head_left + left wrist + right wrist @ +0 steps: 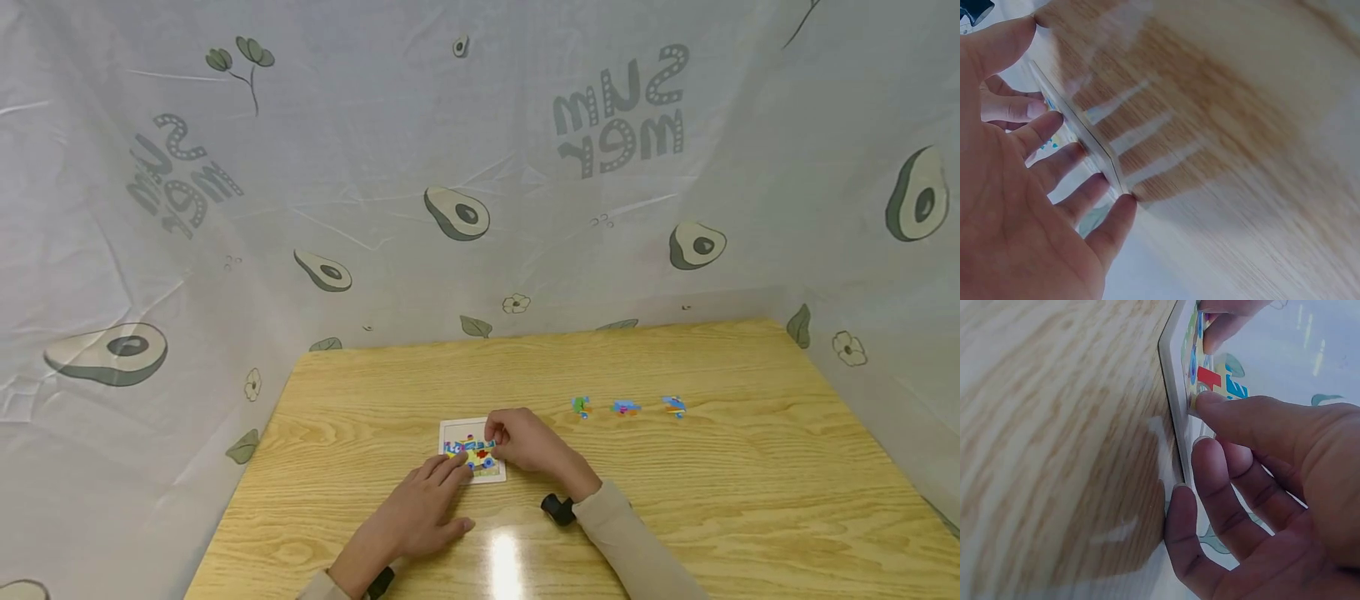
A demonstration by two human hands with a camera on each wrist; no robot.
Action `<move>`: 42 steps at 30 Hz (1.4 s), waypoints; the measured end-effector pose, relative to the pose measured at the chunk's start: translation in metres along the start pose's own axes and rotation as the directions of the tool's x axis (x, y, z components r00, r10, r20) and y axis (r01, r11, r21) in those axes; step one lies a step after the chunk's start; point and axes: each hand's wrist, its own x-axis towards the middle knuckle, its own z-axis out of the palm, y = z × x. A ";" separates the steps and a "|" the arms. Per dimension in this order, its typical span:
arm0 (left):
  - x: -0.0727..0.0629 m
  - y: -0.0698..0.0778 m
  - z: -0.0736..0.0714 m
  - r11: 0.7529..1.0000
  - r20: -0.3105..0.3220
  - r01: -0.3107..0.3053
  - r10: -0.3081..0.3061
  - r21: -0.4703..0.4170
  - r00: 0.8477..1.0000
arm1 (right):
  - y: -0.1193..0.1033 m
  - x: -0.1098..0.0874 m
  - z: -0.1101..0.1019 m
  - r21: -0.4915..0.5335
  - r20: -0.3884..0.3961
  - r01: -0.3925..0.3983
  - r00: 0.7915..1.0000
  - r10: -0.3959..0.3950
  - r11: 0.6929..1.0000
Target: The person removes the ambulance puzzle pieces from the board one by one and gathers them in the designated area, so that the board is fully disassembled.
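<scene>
A small white-framed jigsaw puzzle board (pixel 447 426) lies on the table, its lower part filled with a colourful vehicle picture. My left hand (pixel 423 512) rests its extended fingertips on the board's near left part; in the left wrist view those fingers (pixel 1088 194) touch the board's edge. At the board's right side, my right hand (pixel 528 442) pinches a yellow puzzle piece (pixel 1210 376) with a red mark and blue patches. That piece stands tilted up from the board in the right wrist view. Its far side is hidden by the thumb and fingers.
Three loose puzzle pieces lie in a row to the right: a green and blue one (pixel 581 406), a blue and pink one (pixel 625 407) and a blue and orange one (pixel 675 406). A printed curtain (pixel 390 167) encloses the wooden table (pixel 750 500) at back and sides.
</scene>
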 end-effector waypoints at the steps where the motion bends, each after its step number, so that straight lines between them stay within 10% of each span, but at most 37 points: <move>1: 0.000 0.000 0.000 1.000 0.002 0.000 0.000 0.001 1.000 | 0.000 0.000 0.000 -0.004 0.003 0.003 1.000 -0.003 1.000; 42: 0.003 0.008 -0.004 0.996 0.019 -0.009 0.008 0.084 1.000 | -0.004 -0.003 0.006 -0.175 -0.018 0.135 0.990 -0.140 0.975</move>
